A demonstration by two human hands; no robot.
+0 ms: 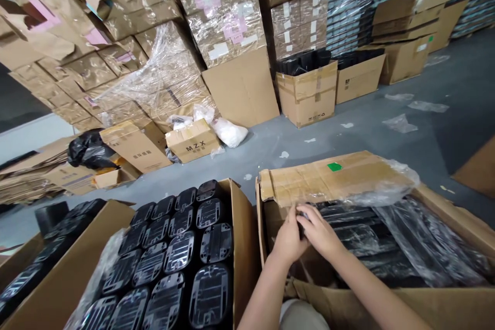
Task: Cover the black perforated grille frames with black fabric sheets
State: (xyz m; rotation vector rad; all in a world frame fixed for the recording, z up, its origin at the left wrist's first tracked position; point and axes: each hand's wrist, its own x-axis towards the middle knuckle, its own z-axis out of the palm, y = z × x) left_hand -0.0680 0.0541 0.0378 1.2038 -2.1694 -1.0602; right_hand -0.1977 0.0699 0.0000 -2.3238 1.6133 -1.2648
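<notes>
Bare forearms (263, 289) reach in from the bottom edge, nearest the camera, with pale cloth (301, 317) between them. At far left, an open brown cardboard box (58, 273) holds black plastic pieces (33, 263), and a shiny black plastic bag (91, 147) lies well behind it. Next comes an upright brown carton (245, 247) packed with rows of rounded-square black plastic containers (180, 251), their ridged faces up. Just right of it, the left hand (288, 241) and right hand (317, 232) meet over the left end of a wide, open brown carton (456, 307), whose raised flap bears a green sticker (334, 166). Their fingers are bent and close together about a small dark patch; whether they clamp anything, I cannot tell. Right of the hands, inside that carton, long black pieces (346, 216) lie partly under crumpled clear plastic film (425, 242). At far right, a blurred brown cardboard edge (477, 167) stands on the grey floor (436, 152).
</notes>
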